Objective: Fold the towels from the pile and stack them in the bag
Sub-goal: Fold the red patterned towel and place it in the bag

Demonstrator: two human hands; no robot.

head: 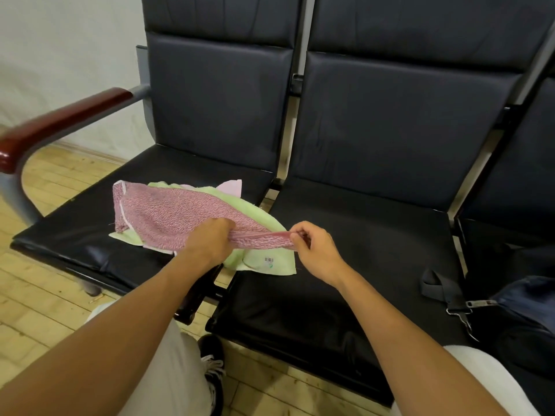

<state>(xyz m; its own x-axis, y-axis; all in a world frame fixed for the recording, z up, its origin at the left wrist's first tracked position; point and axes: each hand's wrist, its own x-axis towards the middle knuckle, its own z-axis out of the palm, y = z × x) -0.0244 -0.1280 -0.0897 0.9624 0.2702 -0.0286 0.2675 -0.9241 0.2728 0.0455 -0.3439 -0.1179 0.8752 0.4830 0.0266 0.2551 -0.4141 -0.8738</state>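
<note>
- Head view: a row of dark padded seats forms the bench [360, 265]; the towel pile lies on the left seat, its near right part reaching over the gap onto the middle seat.
- The red-patterned towel [162, 211] lies on top of the pile, its far left corner turned over to show a pale hem; its near right end is drawn into a narrow bunched strip.
- The left hand [210, 238] grips that strip, fingers curled round the cloth just above the pile.
- The right hand [312, 247] pinches the end of the same strip between thumb and curled fingers, near the left hand, over the middle seat's left edge.
- The green towel [270, 262] lies under the red one, its near right corner with a small printed label spread onto the middle seat, its edge close to the right wrist.
- A pink towel [231, 187] shows only as a corner at the far side of the pile.
- The dark blue bag [522, 298] rests at the right edge of the picture, well apart from the pile, its strap [438, 286] and metal clip lying on the middle seat.
- Bare seat cushion lies between the right hand and the strap.
- A wooden armrest [60, 121] bounds the left seat; wooden floor [45, 310] shows to the left and below.
</note>
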